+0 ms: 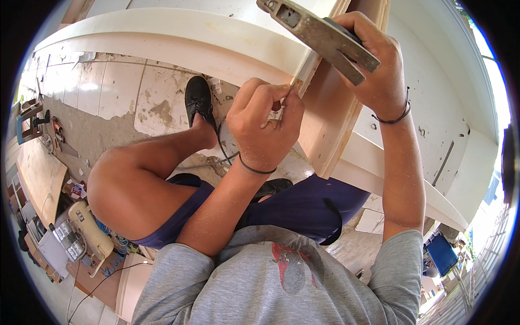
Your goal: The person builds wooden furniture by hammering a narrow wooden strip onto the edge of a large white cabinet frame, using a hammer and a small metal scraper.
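Note:
My right hand (375,62) grips a claw hammer (319,40), whose worn metal head is raised above the boards; the fingers hide most of its handle. Below and left of it, my left hand (264,122) is closed in a pinch at the end of a white board (216,40). A thin nail (295,84) shows between thumb and forefinger, against the joint where the white board meets a brown wooden board (324,108). The hammer head is apart from the nail.
A larger white panel (428,103) lies on the right. Broken floor tiles (162,105) and a cable (208,164) are around my foot. To the left stand a cream air compressor (89,230), a plywood sheet (40,176) and scattered tools. A blue container (441,254) is at lower right.

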A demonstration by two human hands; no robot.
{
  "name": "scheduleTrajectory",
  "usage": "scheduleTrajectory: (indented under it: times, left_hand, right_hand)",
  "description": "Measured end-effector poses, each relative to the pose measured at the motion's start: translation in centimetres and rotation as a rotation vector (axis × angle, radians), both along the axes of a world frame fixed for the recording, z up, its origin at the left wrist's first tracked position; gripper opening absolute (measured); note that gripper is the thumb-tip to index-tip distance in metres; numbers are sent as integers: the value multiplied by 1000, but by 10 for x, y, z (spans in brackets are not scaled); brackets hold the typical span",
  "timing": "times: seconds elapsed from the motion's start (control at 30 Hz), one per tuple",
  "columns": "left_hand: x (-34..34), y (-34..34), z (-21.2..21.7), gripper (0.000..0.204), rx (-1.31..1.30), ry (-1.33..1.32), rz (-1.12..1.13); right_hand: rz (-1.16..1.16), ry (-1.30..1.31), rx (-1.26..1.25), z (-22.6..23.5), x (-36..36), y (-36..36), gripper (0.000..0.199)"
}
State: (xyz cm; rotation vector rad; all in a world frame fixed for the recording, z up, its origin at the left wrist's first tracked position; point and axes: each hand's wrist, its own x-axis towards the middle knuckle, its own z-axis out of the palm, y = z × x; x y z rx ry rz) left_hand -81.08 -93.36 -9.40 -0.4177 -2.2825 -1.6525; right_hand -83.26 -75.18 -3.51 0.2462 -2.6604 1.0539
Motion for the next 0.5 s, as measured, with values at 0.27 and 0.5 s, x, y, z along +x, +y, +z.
scheduleTrajectory:
  times: [0.27,0.5]
  left_hand:
    - [-1,0,3,13,-17,5,-6]
    - [-2,0,8,12,-45,26,-25]
  right_hand:
    - [-4,4,10,-1,0,1,21]
    - [2,7,24,1,1,2,23]
